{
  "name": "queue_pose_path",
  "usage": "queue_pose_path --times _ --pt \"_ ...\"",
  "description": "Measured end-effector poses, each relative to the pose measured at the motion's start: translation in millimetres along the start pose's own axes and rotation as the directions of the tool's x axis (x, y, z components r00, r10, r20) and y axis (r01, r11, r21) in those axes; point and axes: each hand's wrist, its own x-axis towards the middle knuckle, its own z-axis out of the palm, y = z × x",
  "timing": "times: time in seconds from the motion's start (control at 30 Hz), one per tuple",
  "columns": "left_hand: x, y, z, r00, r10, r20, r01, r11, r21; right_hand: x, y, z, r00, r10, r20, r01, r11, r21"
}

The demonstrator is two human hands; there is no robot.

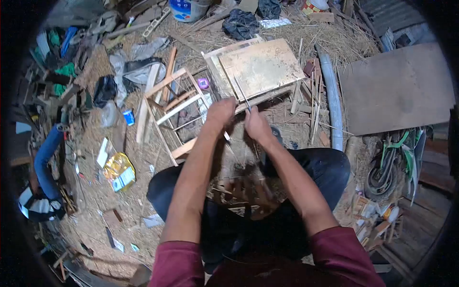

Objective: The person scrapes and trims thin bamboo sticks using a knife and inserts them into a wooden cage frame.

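The light is white and rather cool, and it is strongest in the middle, where the board [263, 62] looks pale and bright. The ground [160, 131] there is also well lit. The trousers [322, 167] are so dark that their folds are mostly lost, and deep shadow lies between the legs. The left hand [222, 114] and right hand [258, 126] look slightly soft. Toward the rounded, black border, everything becomes dimmer, stretched and less sharp.

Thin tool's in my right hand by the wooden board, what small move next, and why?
I'd probably steady the wooden board with your left hand first: it sits by the board's near corner, touching or not I can't tell, while the thin tool in your right hand reaches over the near edge.
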Motion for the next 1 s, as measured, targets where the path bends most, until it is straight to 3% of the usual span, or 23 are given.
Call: queue_pose_path --times 0.47,0.6,0.63,0.83,1.0 --pt "-5 14 -20 0.99 -0.132 0.052 0.13 0.991 0.039 5 -4 0 1.0 0.014 0.02 -0.015 0.999 0.034" --pt "-5 7 -12 0.999 -0.04 0.013 0.038 0.991 0.13 11 4 5 0.998 -0.063 -0.026 0.063 0.998 -0.018" --pt "-4 5 -12 0.998 -0.06 0.028 0.057 0.994 0.088 20 -2 5 0.997 -0.075 -0.036 0.077 0.996 0.047" --pt "-13 -3 -13 0.997 0.026 -0.072 -0.014 0.987 0.157 5 3 7 0.999 -0.036 -0.025 0.036 0.999 0.032" --pt "-3 -1 -11 0.999 -0.005 -0.05 0.011 0.992 0.122 14 1 6 1.0 -0.026 -0.013 0.027 0.999 0.022"
